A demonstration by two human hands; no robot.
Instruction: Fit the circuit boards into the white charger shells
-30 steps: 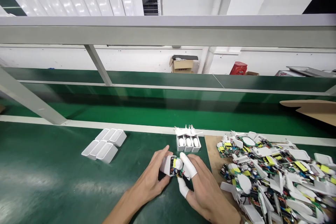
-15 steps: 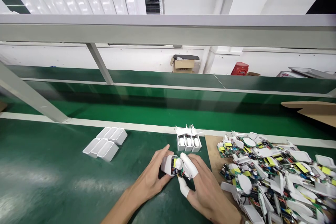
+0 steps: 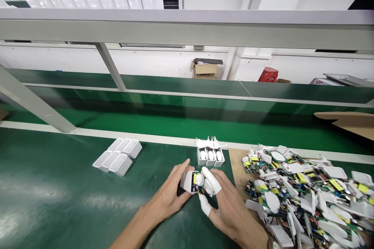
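My left hand (image 3: pixel 171 190) grips a white plastic housing (image 3: pixel 186 182) between thumb and fingers. Out of the housing's open end shows a circuit board assembly (image 3: pixel 198 181) with a yellow-wrapped part and a round white piece. My right hand (image 3: pixel 226 202), with white covers on its thumb and a finger, pinches the white end part (image 3: pixel 209 187) of that assembly. The board sits partly inside the housing; how deep I cannot tell. Just beyond my hands stand three white housings (image 3: pixel 210 161) in a row, with white parts in and on top of them.
Several white housings (image 3: pixel 121 163) stand grouped at the left on the green work surface (image 3: pixel 73 186). At the right, a large heap of circuit boards with white parts (image 3: pixel 306 198) lies on cardboard (image 3: pixel 238 167). A metal post (image 3: pixel 35 101) slants down at the left, beneath a crossbar (image 3: pixel 187 33).
The circuit board assembly and housing stay between both hands, with the right fingers shifted only slightly. The view has tilted down a little.
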